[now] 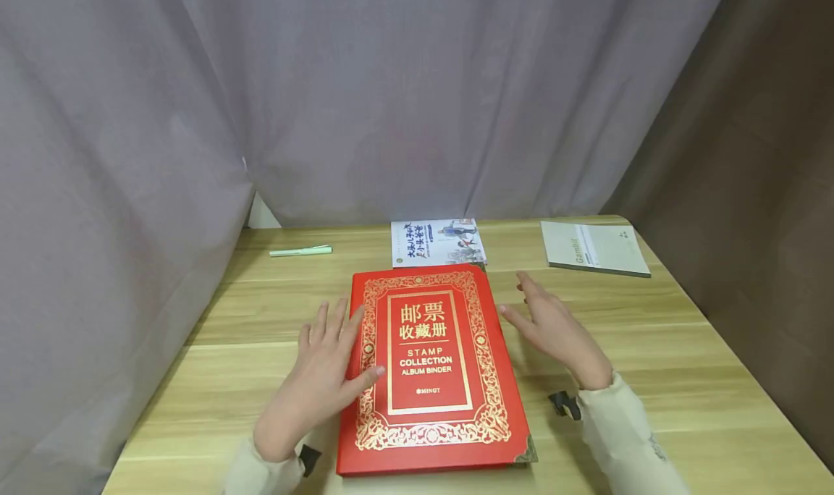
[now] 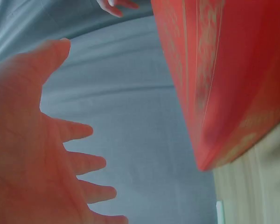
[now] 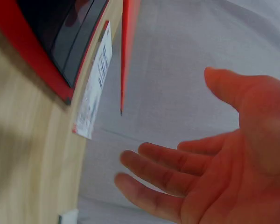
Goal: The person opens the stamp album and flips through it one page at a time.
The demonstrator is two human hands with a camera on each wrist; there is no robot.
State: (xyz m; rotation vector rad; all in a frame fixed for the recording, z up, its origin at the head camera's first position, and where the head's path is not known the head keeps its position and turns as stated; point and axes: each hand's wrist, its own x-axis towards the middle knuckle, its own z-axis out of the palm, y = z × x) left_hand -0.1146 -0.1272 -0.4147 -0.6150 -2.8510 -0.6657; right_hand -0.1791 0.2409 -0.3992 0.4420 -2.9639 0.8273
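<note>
Head view: a thick red stamp album with gilt lettering and an ornate gilt border (image 1: 426, 379) lies face up on a pale wood-grain tabletop (image 1: 691, 386), set between a person's two hands. The left hand (image 1: 319, 375), fingers straight and spread, is poised over the album's left edge, its thumb reaching across the border; the left wrist view shows a gap between that palm and the red binder. The right hand (image 1: 557, 332) is at the album's other side, just beyond the right edge and apart from it, its thumb toward the cover and its fingers extended and relaxed. From the right wrist, the red front cover (image 3: 126, 51) appears edge-on, standing clear of the glossy black inner pages (image 3: 60, 37). An aged-metal corner guard (image 1: 525, 451) caps the album's near right corner.

Just past the album's far edge lies a white booklet with dark Chinese characters and drawn figures (image 1: 439, 242), a narrow strip of wood between the two in the right wrist view. Farther right, well apart, rests a pale grey-green notepad marked "Gambit" (image 1: 596, 250); at far left, a slim mint-green pen (image 1: 301, 251) lies crosswise. Cream sleeves (image 1: 628, 437) cover both forearms, a small black fitting (image 1: 564, 404) beside each wrist. Greyish-mauve curtains (image 1: 423, 104) hang behind, with a darker brown drape (image 1: 749, 162) at right.
</note>
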